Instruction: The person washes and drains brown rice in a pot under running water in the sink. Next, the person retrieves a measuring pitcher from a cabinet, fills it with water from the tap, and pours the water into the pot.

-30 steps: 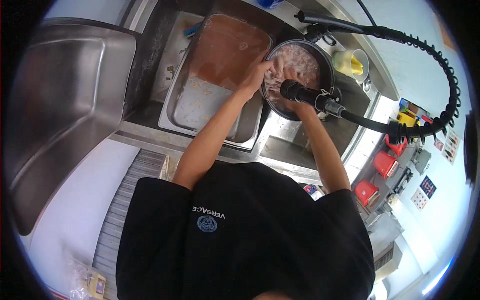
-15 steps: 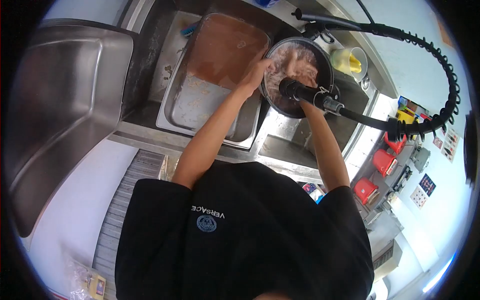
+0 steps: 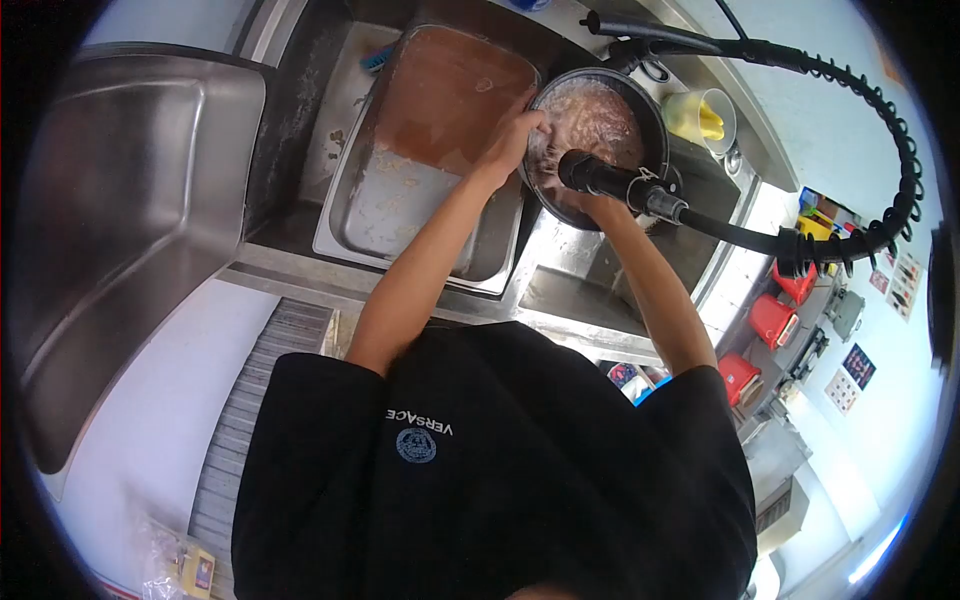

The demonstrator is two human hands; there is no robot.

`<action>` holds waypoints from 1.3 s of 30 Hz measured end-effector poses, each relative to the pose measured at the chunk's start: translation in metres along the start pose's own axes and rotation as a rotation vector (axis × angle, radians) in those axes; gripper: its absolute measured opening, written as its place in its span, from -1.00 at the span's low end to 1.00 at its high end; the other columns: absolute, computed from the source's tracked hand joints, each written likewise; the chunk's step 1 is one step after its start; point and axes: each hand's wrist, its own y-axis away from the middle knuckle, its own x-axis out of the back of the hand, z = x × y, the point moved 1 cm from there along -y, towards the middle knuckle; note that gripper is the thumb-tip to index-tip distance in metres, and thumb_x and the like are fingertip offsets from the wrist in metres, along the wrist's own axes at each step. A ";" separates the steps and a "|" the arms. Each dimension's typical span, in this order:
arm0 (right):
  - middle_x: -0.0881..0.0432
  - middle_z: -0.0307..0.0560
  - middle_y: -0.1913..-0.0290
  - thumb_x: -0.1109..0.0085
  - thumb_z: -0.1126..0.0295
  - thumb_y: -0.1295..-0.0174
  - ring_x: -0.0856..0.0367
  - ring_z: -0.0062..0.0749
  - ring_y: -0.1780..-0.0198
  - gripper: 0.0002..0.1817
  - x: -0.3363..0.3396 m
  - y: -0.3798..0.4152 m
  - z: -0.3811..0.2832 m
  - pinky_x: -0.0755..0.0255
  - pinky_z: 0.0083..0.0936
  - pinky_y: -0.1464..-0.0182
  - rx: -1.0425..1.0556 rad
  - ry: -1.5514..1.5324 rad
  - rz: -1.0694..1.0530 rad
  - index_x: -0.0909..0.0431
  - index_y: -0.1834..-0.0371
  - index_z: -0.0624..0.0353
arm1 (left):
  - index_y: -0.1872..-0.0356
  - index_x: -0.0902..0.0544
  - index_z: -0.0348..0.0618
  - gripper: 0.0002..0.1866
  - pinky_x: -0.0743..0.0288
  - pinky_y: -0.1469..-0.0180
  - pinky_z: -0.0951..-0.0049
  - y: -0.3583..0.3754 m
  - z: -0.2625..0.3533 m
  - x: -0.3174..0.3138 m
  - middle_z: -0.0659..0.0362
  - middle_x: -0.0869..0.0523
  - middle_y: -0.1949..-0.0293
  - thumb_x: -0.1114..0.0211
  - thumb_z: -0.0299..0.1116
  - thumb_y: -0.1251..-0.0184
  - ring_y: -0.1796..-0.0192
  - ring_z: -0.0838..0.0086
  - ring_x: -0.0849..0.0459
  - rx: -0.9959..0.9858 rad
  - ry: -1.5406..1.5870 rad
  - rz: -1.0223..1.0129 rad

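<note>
We find the pot [image 3: 654, 125] beside the tray [image 3: 337, 240], the left hand [image 3: 514, 143] gripping its rim. Spray head [image 3: 588, 172] and churning water [image 3: 590, 112] mostly hide the right hand [image 3: 592, 206]; its grip we cannot tell. Shirt [image 3: 520, 470] lettering reads "VERSACE".

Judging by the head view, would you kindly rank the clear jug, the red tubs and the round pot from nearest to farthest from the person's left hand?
1. Round pot: nearest, its left rim right at the left hand.
2. Clear jug: beyond the pot, to the right.
3. Red tubs: farthest, toward the view's right edge.
</note>
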 end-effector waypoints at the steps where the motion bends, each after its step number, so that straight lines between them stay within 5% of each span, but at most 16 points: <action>1: -0.46 0.18 -0.21 -0.36 0.10 0.04 -0.41 0.12 -0.26 -0.33 0.001 0.000 0.003 -0.32 -0.11 -0.29 -0.004 -0.015 -0.015 -0.46 -0.17 0.14 | -0.37 -0.32 -0.39 -0.17 -0.10 -0.39 0.42 -0.003 -0.006 -0.001 -0.09 -0.43 -0.31 -0.16 -0.20 0.03 -0.37 0.22 -0.32 0.017 0.013 -0.007; 4: -0.46 0.18 -0.21 -0.35 0.10 0.03 -0.40 0.11 -0.26 -0.33 -0.001 -0.001 0.002 -0.31 -0.10 -0.29 -0.003 -0.011 -0.006 -0.46 -0.17 0.14 | -0.36 -0.32 -0.38 -0.18 -0.11 -0.38 0.42 0.003 0.002 -0.004 -0.06 -0.46 -0.28 -0.16 -0.21 0.03 -0.35 0.22 -0.34 -0.103 -0.016 0.006; 7: -0.46 0.18 -0.21 -0.35 0.09 0.03 -0.40 0.10 -0.27 -0.34 0.003 0.000 0.007 -0.31 -0.10 -0.29 -0.007 -0.004 -0.005 -0.46 -0.17 0.13 | -0.35 -0.34 -0.34 -0.20 -0.14 -0.36 0.41 0.020 0.023 -0.007 -0.05 -0.49 -0.24 -0.15 -0.22 0.03 -0.31 0.22 -0.38 0.031 -0.007 0.002; 14: -0.46 0.17 -0.21 -0.35 0.09 0.02 -0.39 0.08 -0.28 -0.34 0.000 -0.008 0.009 -0.30 -0.10 -0.30 -0.002 -0.032 -0.015 -0.46 -0.17 0.13 | -0.35 -0.36 -0.29 -0.23 -0.18 -0.33 0.40 0.004 -0.004 -0.005 -0.04 -0.52 -0.21 -0.15 -0.23 0.01 -0.27 0.25 -0.41 -0.021 0.039 0.017; 29: -0.46 0.16 -0.22 -0.35 0.07 -0.01 -0.38 0.03 -0.30 -0.35 -0.003 0.003 0.003 -0.28 -0.10 -0.31 -0.021 0.018 0.019 -0.46 -0.17 0.11 | -0.39 -0.28 -0.36 -0.17 -0.07 -0.41 0.42 0.017 -0.001 -0.001 -0.08 -0.40 -0.35 -0.15 -0.22 0.00 -0.39 0.22 -0.32 -0.051 -0.040 0.035; 32: -0.46 0.16 -0.22 -0.35 0.07 -0.01 -0.37 0.01 -0.31 -0.35 0.044 0.002 -0.007 -0.27 -0.10 -0.31 0.083 -0.166 0.136 -0.46 -0.17 0.11 | -0.38 -0.30 -0.35 -0.19 -0.08 -0.39 0.42 0.010 0.007 -0.003 -0.06 -0.42 -0.33 -0.15 -0.22 -0.01 -0.34 0.23 -0.36 -0.073 -0.053 0.071; 36: -0.48 0.18 -0.14 -0.33 0.14 0.00 -0.44 0.17 -0.19 -0.38 0.111 -0.028 -0.032 -0.43 -0.06 -0.16 -0.353 -0.173 -0.213 -0.46 -0.16 0.12 | -0.37 -0.31 -0.36 -0.20 -0.11 -0.38 0.41 0.019 0.011 -0.003 -0.07 -0.43 -0.32 -0.14 -0.21 -0.02 -0.32 0.23 -0.38 -0.081 -0.055 0.001; 38: -0.46 0.14 -0.14 -0.20 0.18 -0.16 -0.50 0.13 -0.15 -0.51 0.085 -0.038 -0.003 -0.54 -0.09 -0.04 -0.032 0.219 0.344 -0.46 -0.17 0.04 | -0.36 -0.31 -0.36 -0.21 -0.11 -0.38 0.42 0.015 0.012 -0.008 -0.08 -0.43 -0.31 -0.14 -0.22 -0.02 -0.32 0.22 -0.38 -0.089 -0.045 -0.023; 39: -0.46 0.14 -0.14 -0.20 0.18 -0.16 -0.50 0.13 -0.15 -0.51 0.080 -0.036 -0.006 -0.54 -0.09 -0.04 -0.033 0.219 0.351 -0.46 -0.17 0.04 | -0.35 -0.33 -0.37 -0.21 -0.12 -0.37 0.42 0.013 0.008 -0.008 -0.07 -0.45 -0.29 -0.14 -0.23 0.00 -0.32 0.22 -0.38 -0.073 -0.011 -0.011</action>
